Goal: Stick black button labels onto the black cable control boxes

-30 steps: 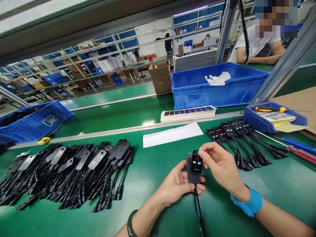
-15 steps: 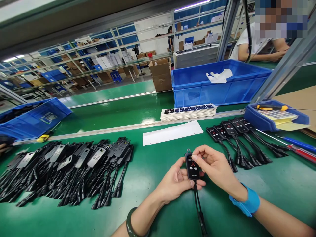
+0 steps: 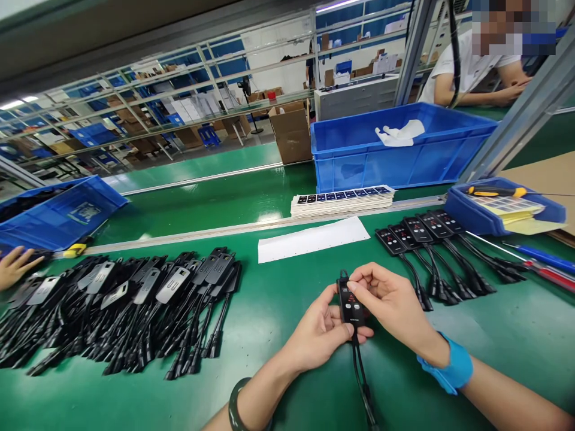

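Note:
My left hand (image 3: 321, 334) cradles a small black controller (image 3: 350, 304) with red buttons and a black cable (image 3: 363, 389) trailing toward me. My right hand (image 3: 390, 302), with a blue wrist strap (image 3: 451, 366), presses its fingertips on the controller's face near the top. A large pile of unlabelled black controllers with cables (image 3: 121, 305) lies to the left. A row of several labelled controllers (image 3: 420, 233) lies to the right. A stack of label sheets (image 3: 341, 200) and a white backing strip (image 3: 314, 239) lie beyond my hands.
A big blue crate (image 3: 399, 158) with a white glove stands behind. A small blue tray (image 3: 503, 209) holds sheets and a screwdriver at right. Another blue bin (image 3: 58, 215) sits far left, where another person's hand (image 3: 13, 266) reaches in. A co-worker (image 3: 476, 72) leans at the back right.
The label my right hand held above the controller now lies flat on its face, with fingers pressing it. Another person's hand has come in at the far left.

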